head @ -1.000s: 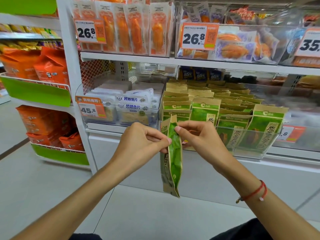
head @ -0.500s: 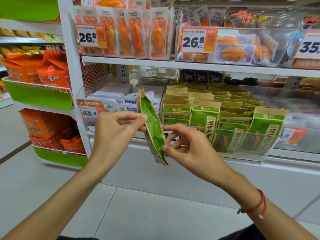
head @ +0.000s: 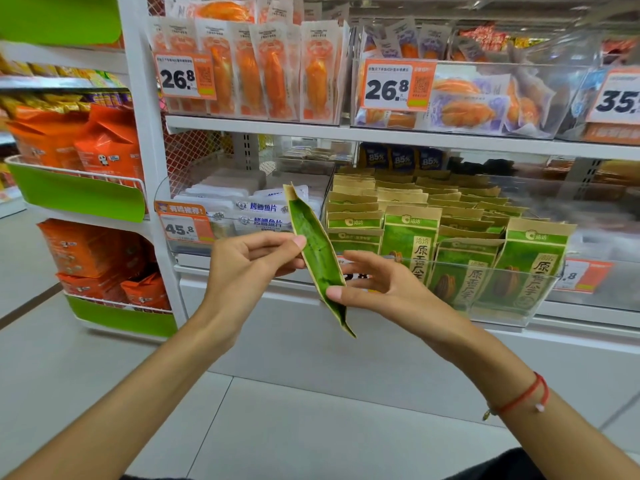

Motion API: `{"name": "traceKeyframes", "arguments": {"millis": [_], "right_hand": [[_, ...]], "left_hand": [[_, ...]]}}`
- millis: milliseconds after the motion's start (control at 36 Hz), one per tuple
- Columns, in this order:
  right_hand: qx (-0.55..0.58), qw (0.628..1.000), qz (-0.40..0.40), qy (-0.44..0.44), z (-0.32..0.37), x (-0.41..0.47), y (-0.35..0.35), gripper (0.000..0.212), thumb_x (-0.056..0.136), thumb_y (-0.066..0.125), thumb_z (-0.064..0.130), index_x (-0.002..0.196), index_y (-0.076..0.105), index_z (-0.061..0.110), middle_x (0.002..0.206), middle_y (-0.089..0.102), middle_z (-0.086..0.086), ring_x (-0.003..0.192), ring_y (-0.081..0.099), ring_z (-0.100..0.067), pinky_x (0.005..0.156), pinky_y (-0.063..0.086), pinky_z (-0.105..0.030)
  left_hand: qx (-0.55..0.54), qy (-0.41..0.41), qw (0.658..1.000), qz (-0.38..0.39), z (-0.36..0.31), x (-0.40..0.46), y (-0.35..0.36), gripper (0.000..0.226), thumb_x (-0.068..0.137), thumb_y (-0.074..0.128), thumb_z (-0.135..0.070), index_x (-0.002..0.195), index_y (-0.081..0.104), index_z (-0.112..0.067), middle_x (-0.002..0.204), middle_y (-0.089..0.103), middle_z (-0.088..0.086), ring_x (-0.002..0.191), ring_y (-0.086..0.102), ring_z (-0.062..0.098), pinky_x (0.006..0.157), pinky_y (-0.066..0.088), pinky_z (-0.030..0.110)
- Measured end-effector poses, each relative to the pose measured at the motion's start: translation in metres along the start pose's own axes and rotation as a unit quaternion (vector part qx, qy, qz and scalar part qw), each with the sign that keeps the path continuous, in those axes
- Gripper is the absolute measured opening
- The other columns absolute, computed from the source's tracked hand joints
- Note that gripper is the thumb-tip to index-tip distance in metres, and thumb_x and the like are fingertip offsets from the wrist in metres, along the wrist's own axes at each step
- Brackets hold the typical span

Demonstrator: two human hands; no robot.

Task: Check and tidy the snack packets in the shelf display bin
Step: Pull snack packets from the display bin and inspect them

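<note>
Shop aisle w/ pale tiled floor [head: 277, 427] and white shelving [head: 398, 136]. Green-and-kraft snack packet [head: 317, 252] is held edge-on in the air, tilted w/ top leaning left, in front of the shelf and just left of the clear display bin [head: 512, 308]. Left hand [head: 249, 268]: grip is a pinch on the packet's left edge, thumb and fingertip pressed near mid-height. Right hand [head: 384, 289]: thumb on the packet's lower right edge, other fingers spread behind it; whether they touch the back, cannot tell. Red cord bracelet [head: 519, 400] on the right wrist.

Bin sits on the middle shelf, front wall see-through, packed w/ rows of matching green packets [head: 412, 244] standing upright. Next bin left holds white fish-slice packs [head: 263, 211], orange price tag 45.8 [head: 183, 227] on its front. Upper shelf: orange vacuum packs [head: 273, 74], tags reading 26.8. Far left, a separate rack w/ green fronts [head: 79, 195] carries orange bags [head: 107, 140].
</note>
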State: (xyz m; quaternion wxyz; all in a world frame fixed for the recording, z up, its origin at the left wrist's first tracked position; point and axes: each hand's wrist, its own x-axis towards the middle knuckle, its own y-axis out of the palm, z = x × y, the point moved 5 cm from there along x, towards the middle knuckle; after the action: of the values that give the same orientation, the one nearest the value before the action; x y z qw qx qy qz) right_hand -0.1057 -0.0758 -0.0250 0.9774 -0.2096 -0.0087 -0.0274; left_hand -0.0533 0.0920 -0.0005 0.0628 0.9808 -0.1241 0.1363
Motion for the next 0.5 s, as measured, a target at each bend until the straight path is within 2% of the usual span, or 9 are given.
{"name": "traceKeyframes", "arguments": {"millis": [111, 194, 278, 417, 500], "right_hand": [[0.005, 1.000, 0.001, -0.012, 0.001, -0.001, 0.000, 0.072, 0.061, 0.079, 0.053, 0.127, 0.061, 0.031, 0.113, 0.065, 0.014, 0.101, 0.063, -0.004, 0.088, 0.049, -0.022], [0.012, 1.000, -0.014, 0.002, -0.004, 0.001, -0.001, 0.079, 0.057, 0.078, 0.049, 0.130, 0.058, 0.029, 0.113, 0.063, 0.009, 0.101, 0.064, -0.007, 0.089, 0.052, -0.024], [0.012, 1.000, -0.005, 0.006, -0.007, 0.003, -0.001, 0.087, 0.057, 0.080, 0.049, 0.137, 0.052, 0.028, 0.118, 0.062, 0.008, 0.105, 0.063, -0.007, 0.093, 0.051, -0.028], [0.014, 1.000, -0.007, -0.010, -0.001, 0.002, 0.000, 0.077, 0.057, 0.077, 0.048, 0.130, 0.057, 0.030, 0.111, 0.060, 0.008, 0.100, 0.061, -0.007, 0.083, 0.048, -0.016], [0.012, 0.999, -0.036, -0.014, 0.001, 0.001, -0.002, 0.080, 0.051, 0.077, 0.049, 0.125, 0.051, 0.032, 0.106, 0.056, 0.009, 0.091, 0.056, -0.002, 0.072, 0.047, -0.011]], "left_hand": [[0.002, -0.006, 1.000, 0.014, 0.003, 0.000, 0.001, 0.006, 0.087, 0.068, -0.011, 0.085, 0.073, -0.012, 0.071, 0.074, -0.001, 0.069, 0.070, 0.006, 0.067, 0.055, 0.015], [0.011, -0.013, 1.000, 0.019, 0.007, 0.000, 0.001, 0.007, 0.087, 0.068, -0.014, 0.090, 0.074, -0.012, 0.079, 0.076, 0.004, 0.076, 0.072, 0.010, 0.068, 0.055, 0.016], [0.017, -0.010, 1.000, 0.022, 0.009, -0.001, 0.002, 0.007, 0.087, 0.068, -0.013, 0.090, 0.074, -0.012, 0.080, 0.076, 0.005, 0.076, 0.072, 0.010, 0.067, 0.055, 0.016], [0.010, -0.019, 0.999, 0.027, 0.012, 0.001, 0.000, 0.008, 0.088, 0.067, -0.015, 0.091, 0.074, -0.014, 0.080, 0.076, 0.003, 0.079, 0.072, 0.010, 0.068, 0.055, 0.016], [0.015, -0.017, 1.000, 0.021, 0.013, 0.000, 0.000, 0.010, 0.087, 0.068, -0.020, 0.093, 0.074, -0.016, 0.084, 0.077, 0.002, 0.083, 0.073, 0.013, 0.068, 0.056, 0.018]]}}
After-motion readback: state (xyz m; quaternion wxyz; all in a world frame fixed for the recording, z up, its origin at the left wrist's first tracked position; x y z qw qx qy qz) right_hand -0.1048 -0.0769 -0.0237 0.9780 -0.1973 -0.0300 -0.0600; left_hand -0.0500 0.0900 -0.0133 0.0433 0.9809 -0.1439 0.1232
